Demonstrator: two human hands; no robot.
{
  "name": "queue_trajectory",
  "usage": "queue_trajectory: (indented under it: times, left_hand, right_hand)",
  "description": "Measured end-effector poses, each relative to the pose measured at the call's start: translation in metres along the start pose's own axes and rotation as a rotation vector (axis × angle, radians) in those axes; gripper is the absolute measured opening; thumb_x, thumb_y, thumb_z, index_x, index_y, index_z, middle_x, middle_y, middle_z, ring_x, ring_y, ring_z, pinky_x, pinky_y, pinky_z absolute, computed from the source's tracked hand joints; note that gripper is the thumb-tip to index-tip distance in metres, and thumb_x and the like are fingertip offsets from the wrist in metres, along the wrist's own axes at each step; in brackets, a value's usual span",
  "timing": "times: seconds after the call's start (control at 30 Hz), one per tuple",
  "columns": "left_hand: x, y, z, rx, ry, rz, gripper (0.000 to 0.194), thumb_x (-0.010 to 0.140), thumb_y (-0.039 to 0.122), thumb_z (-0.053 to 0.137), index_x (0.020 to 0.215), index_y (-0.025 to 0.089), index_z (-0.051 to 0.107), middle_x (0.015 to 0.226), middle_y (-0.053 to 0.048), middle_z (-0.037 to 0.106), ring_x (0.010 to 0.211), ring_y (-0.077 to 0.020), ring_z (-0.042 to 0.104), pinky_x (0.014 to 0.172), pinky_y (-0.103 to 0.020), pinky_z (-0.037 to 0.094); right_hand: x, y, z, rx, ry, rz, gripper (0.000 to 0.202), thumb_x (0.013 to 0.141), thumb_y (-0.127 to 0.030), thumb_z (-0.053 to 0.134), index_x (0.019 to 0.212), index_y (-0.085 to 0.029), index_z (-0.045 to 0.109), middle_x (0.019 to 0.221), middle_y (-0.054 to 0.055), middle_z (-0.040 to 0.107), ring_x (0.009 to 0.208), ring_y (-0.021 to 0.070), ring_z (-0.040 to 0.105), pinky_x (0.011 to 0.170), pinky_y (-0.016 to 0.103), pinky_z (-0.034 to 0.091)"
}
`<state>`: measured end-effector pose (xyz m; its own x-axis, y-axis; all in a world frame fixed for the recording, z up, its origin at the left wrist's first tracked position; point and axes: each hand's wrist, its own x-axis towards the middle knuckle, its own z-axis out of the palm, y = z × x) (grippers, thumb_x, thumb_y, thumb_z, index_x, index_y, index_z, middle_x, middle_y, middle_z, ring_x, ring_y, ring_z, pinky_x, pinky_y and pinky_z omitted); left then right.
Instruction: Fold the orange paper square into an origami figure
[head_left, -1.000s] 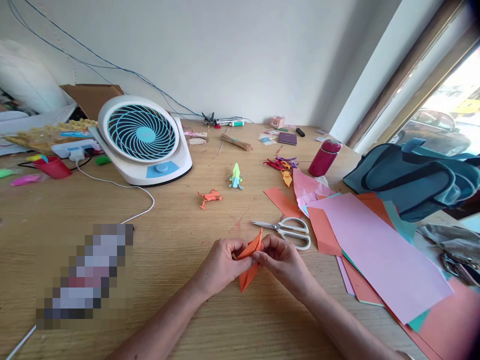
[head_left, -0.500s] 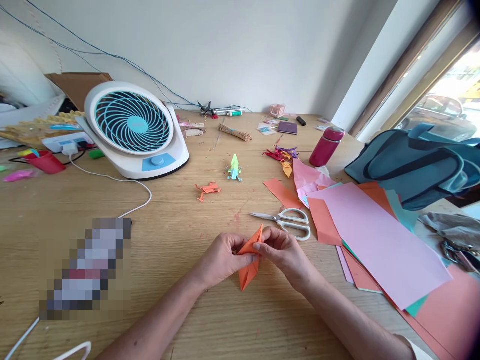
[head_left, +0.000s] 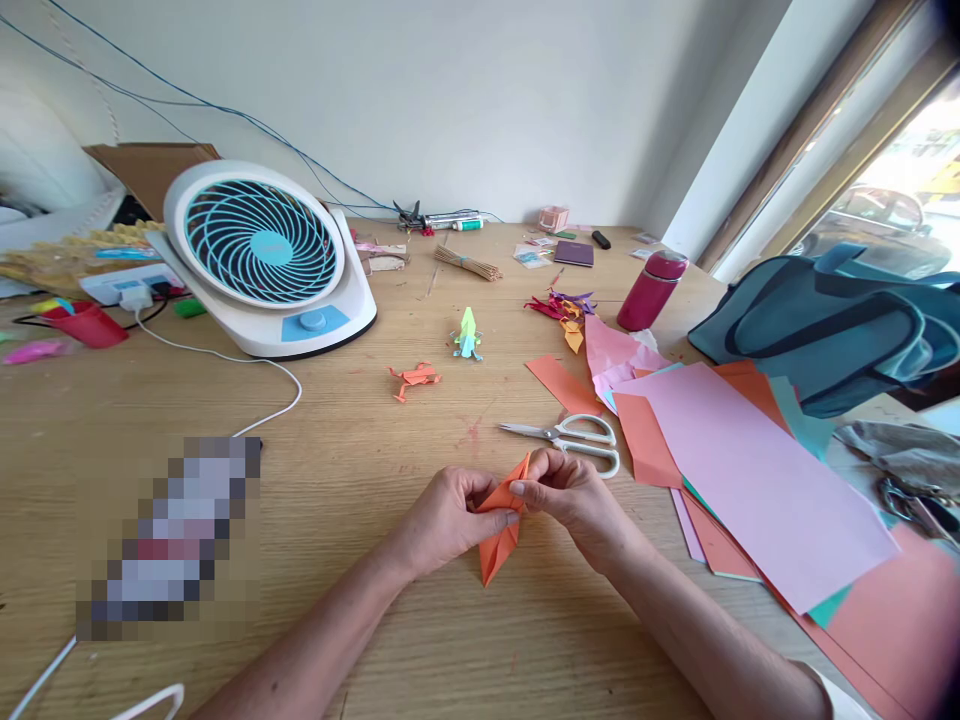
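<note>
A folded orange paper (head_left: 501, 545) with pointed ends is held between both hands near the table's front. My left hand (head_left: 450, 515) pinches its left side, the thumb lying across the middle. At its upper right edge, my right hand (head_left: 566, 492) grips the paper between thumb and fingers. White-handled scissors (head_left: 581, 438) lie just beyond my right hand. Farther back are an orange folded paper figure (head_left: 415, 378) and a green and blue one (head_left: 468, 335). Some fingertips are hidden behind the paper.
A white fan (head_left: 270, 265) stands at the back left, its cable near a pixelated object (head_left: 176, 540). Coloured paper sheets (head_left: 757, 480) cover the right side, with a red bottle (head_left: 652, 290) and a teal bag (head_left: 817, 330) behind. A stick bundle (head_left: 469, 263) lies at the back.
The upper tip of the orange paper has shifted slightly right and down, and my right hand's fingers have moved a little with it. Both hands keep hold.
</note>
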<state>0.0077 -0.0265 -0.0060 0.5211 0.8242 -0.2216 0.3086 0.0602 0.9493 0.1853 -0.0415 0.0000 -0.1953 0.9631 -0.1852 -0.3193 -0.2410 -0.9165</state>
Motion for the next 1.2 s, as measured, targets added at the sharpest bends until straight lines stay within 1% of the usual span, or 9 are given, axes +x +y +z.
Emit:
queue_trajectory:
  times: [0.27,0.5,0.57,0.67,0.73,0.9,1.03,1.1,1.2]
  left_hand:
    - [0.001,-0.001,-0.001,0.057,-0.007,0.005,0.029,0.078,0.037,0.063,0.065,0.016,0.048,0.063,0.005,0.036,0.060,-0.0096,0.034,0.053,-0.022,0.026]
    - [0.000,-0.002,0.001,0.022,-0.033,0.002,0.025,0.078,0.034,0.064,0.066,0.016,0.051,0.063,0.005,0.036,0.060,-0.0098,0.034,0.053,-0.021,0.027]
    - [0.000,-0.001,0.001,0.005,-0.044,0.012,0.024,0.079,0.032,0.063,0.067,0.015,0.052,0.063,0.004,0.038,0.060,-0.0099,0.036,0.054,-0.021,0.027]
    - [0.000,-0.002,0.000,-0.012,-0.059,0.021,0.021,0.079,0.031,0.064,0.069,0.015,0.056,0.064,0.004,0.040,0.061,-0.0102,0.038,0.056,-0.021,0.029]
    - [0.001,-0.004,0.000,-0.025,-0.048,0.027,0.021,0.080,0.032,0.065,0.071,0.014,0.059,0.064,0.004,0.041,0.061,-0.0103,0.039,0.056,-0.021,0.030]
    - [0.002,-0.006,0.000,-0.093,0.018,0.027,0.027,0.080,0.037,0.070,0.071,0.012,0.063,0.064,0.003,0.045,0.062,-0.0102,0.040,0.056,-0.021,0.030]
    - [0.002,-0.002,0.002,-0.146,0.013,0.055,0.029,0.079,0.039,0.073,0.078,0.011,0.067,0.068,0.002,0.051,0.066,-0.0115,0.045,0.059,-0.020,0.035]
    - [0.003,-0.002,0.003,-0.139,0.029,0.070,0.030,0.079,0.041,0.072,0.078,0.011,0.067,0.068,0.002,0.051,0.065,-0.0112,0.045,0.059,-0.020,0.035]
    - [0.003,-0.003,0.003,-0.089,0.067,0.055,0.034,0.079,0.043,0.072,0.069,0.012,0.061,0.063,0.004,0.043,0.060,-0.0092,0.037,0.054,-0.020,0.029]
  right_hand:
    - [0.003,0.001,-0.005,0.010,0.006,0.024,0.036,0.053,-0.031,0.094,0.062,-0.017,0.063,0.064,-0.002,0.067,0.060,0.0094,0.054,0.061,0.023,0.042]
    - [0.003,0.005,-0.008,-0.039,0.038,-0.071,0.037,0.055,-0.034,0.094,0.064,-0.018,0.062,0.063,-0.003,0.063,0.057,0.0086,0.048,0.057,0.023,0.039]
    - [0.003,0.004,-0.009,-0.100,0.041,-0.112,0.037,0.062,-0.041,0.090,0.064,-0.019,0.061,0.062,-0.003,0.061,0.057,0.0093,0.047,0.057,0.024,0.038]
    - [0.003,-0.001,-0.011,-0.245,0.035,-0.184,0.041,0.081,-0.051,0.074,0.062,-0.019,0.059,0.059,-0.002,0.057,0.058,0.0107,0.047,0.060,0.026,0.038]
    - [0.002,-0.003,-0.013,-0.298,0.027,-0.205,0.042,0.087,-0.054,0.066,0.065,-0.019,0.061,0.061,-0.001,0.056,0.061,0.0117,0.049,0.063,0.027,0.039]
    - [0.006,0.005,-0.014,-0.187,-0.196,-0.113,0.032,0.074,-0.042,0.083,0.085,-0.020,0.062,0.084,0.000,0.063,0.075,0.0136,0.057,0.069,0.027,0.044]
    - [0.009,0.012,-0.015,-0.124,-0.236,-0.084,0.042,0.072,-0.034,0.085,0.104,-0.022,0.060,0.093,0.001,0.064,0.081,0.0139,0.060,0.072,0.027,0.046]
    - [0.008,0.012,-0.015,-0.134,-0.236,-0.051,0.042,0.070,-0.036,0.086,0.101,-0.020,0.062,0.092,0.002,0.065,0.081,0.0144,0.060,0.072,0.027,0.047]
    - [0.006,0.009,-0.013,-0.165,-0.193,-0.034,0.034,0.069,-0.042,0.086,0.079,-0.017,0.064,0.080,0.001,0.066,0.073,0.0143,0.059,0.069,0.028,0.046]
